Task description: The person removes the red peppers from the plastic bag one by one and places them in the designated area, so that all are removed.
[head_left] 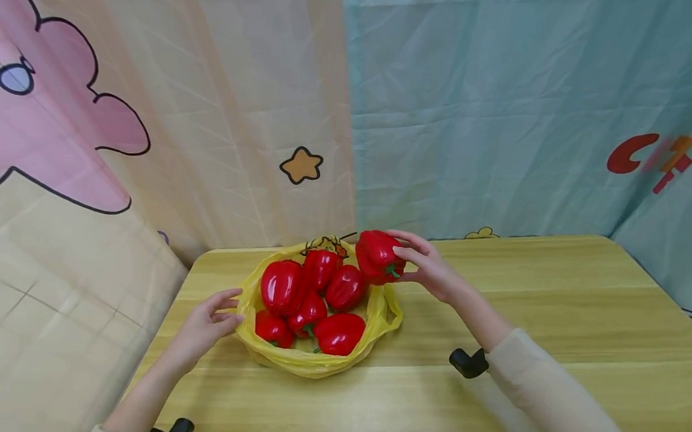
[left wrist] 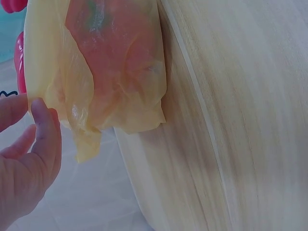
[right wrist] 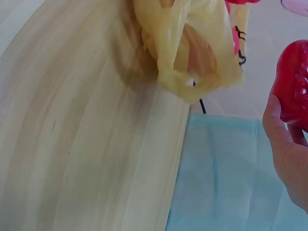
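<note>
A thin yellow plastic bag (head_left: 307,369) stands with its mouth spread on the table, holding several glossy red bell peppers (head_left: 282,288). My left hand (head_left: 205,323) pinches the bag's left rim; in the left wrist view, fingertips of the left hand (left wrist: 33,154) lie on the film, whose wall hides most of the peppers. Above the far right rim, my right hand (head_left: 429,267) grips one red bell pepper (head_left: 375,254), its green stem tilted down to the right. In the right wrist view this bell pepper (right wrist: 294,89) sits against thumb and fingers, partly cut off by the frame.
The wooden table (head_left: 525,306) runs wide to the right of the bag, with its left edge close to the left hand. Behind it hangs a printed curtain (head_left: 477,118). Black wrist mounts (head_left: 469,363) stick out from both forearms. A bag handle (right wrist: 178,82) droops at the right side.
</note>
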Demonstrator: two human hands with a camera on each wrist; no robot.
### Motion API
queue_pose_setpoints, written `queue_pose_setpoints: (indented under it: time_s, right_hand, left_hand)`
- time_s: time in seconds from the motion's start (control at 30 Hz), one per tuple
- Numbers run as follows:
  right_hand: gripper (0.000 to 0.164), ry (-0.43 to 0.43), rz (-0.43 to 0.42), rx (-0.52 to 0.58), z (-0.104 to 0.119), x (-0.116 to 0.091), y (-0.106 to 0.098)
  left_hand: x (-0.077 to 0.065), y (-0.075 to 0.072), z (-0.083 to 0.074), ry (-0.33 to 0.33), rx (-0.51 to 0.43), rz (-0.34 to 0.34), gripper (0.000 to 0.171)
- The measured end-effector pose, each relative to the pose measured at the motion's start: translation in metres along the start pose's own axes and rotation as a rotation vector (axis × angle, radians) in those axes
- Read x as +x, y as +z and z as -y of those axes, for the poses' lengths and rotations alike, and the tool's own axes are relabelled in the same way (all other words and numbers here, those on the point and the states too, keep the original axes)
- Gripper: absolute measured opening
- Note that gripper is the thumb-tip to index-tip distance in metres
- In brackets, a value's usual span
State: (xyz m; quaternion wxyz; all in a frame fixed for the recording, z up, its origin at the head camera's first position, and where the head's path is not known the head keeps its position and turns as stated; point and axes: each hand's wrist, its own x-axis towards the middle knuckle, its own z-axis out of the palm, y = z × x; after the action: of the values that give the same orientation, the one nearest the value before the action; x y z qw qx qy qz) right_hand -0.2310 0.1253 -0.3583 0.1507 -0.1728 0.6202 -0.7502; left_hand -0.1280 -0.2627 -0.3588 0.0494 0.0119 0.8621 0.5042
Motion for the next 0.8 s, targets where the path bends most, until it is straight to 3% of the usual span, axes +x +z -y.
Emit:
queue_pose_setpoints:
  time_s: [0.37, 0.8]
  right_hand:
    - [0.043, 0.03, -0.075, -0.056, -0.001, -0.021, -0.037]
    - [0.044, 0.074, -0.127, -0.089, -0.015, -0.038, -0.063]
  left_hand:
    - [0.001, -0.001, 0.003, -0.013, -0.06, 0.012, 0.053]
    - [0.002, -0.002, 0.007, -0.03, -0.109, 0.018, 0.054]
